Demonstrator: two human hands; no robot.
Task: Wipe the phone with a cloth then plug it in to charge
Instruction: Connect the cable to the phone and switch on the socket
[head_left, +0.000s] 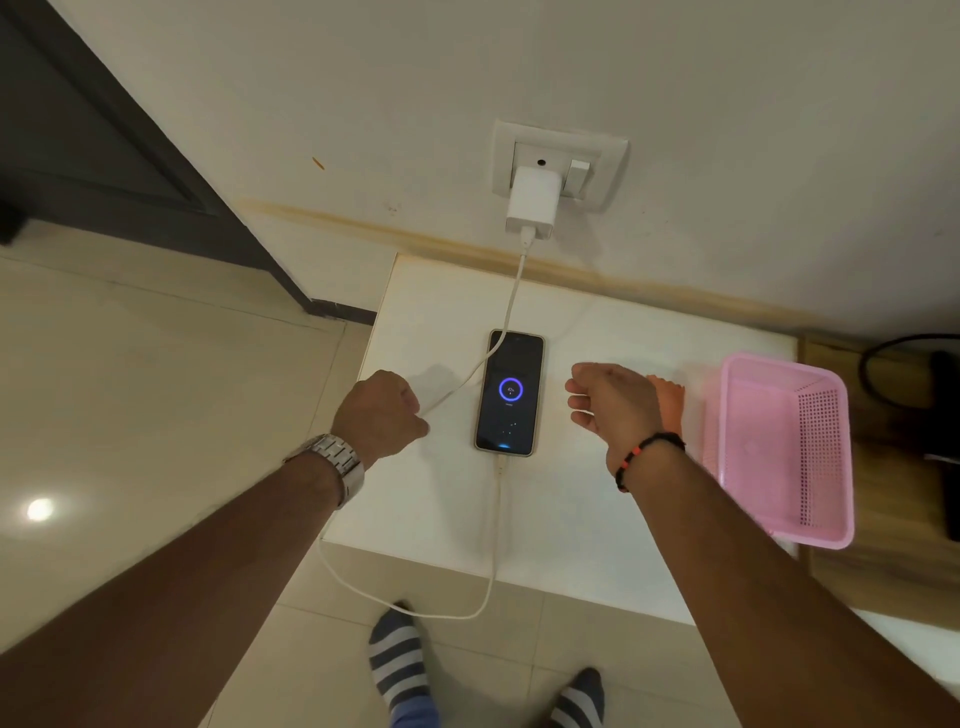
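Note:
The phone lies face up in the middle of the white table, its screen lit with a blue charging ring. A white cable is plugged into its near end, loops off the table's front edge and runs back under my left arm. It then crosses the phone's far corner and goes up to the white charger in the wall socket. My left hand is curled left of the phone, and the cable runs in between its thumb and fingers. My right hand hovers right of the phone, fingers loosely curled, holding nothing. An orange cloth lies just behind it.
A pink plastic basket stands on the table's right end. A wooden surface with a black cable lies further right. A dark door is at the left, tiled floor is below, and my striped socks stand by the table's front edge.

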